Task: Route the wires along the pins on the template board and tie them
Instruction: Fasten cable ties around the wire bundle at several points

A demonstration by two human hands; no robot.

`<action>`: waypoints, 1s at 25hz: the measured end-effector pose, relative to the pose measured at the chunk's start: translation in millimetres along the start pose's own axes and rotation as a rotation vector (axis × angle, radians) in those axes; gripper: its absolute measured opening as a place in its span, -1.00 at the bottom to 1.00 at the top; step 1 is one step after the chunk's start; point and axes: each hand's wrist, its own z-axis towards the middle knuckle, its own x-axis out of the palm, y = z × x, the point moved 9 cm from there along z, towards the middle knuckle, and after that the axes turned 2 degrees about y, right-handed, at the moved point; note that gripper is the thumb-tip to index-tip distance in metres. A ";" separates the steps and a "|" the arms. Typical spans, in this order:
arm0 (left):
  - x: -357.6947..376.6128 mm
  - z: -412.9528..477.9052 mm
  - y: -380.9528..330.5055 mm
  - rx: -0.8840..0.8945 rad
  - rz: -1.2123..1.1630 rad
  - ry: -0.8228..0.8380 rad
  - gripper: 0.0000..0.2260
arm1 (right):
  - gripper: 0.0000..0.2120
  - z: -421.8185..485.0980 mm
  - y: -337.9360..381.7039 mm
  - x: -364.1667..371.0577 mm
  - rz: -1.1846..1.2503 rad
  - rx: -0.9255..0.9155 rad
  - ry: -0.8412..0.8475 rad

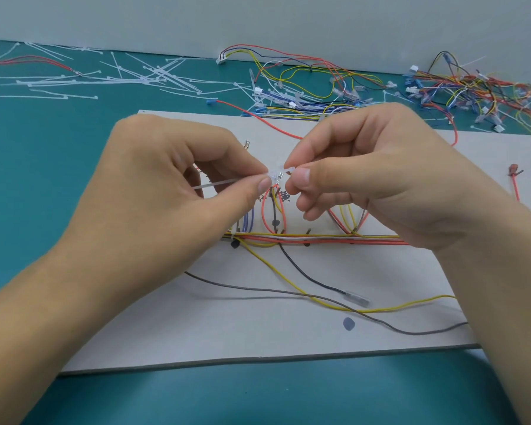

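A grey template board (258, 329) lies on the green table, with dark pins (307, 232) standing in it. A bundle of red, yellow and white wires (313, 239) runs across its middle along the pins. Loose yellow (292, 285), black (307, 276) and grey (258, 291) wires trail over the front of the board. Above the board my left hand (172, 191) pinches a white cable tie (215, 184) whose tail sticks out to the left. My right hand (359, 167) pinches the tie's other end beside small metal terminals of red and yellow wires (278, 179).
Many loose white cable ties (154, 78) lie scattered at the back left of the table. A tangle of coloured wire harnesses (460, 87) lies at the back right, and another tangle (304, 87) behind the board. A red wire with a terminal (514, 176) sits at the board's right edge.
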 end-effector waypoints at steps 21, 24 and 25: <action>31.7 -4.0 32.8 -0.304 0.191 0.246 -0.82 | -0.84 -13.4 13.2 -75.5 -0.632 0.107 -0.248; 32.3 -4.3 33.5 -0.308 0.196 0.255 -0.83 | -0.89 -12.3 9.3 -68.1 -0.680 0.139 -0.187; 32.7 -4.1 33.0 -0.304 0.196 0.256 -0.84 | -0.93 -11.8 7.4 -65.0 -0.696 0.151 -0.170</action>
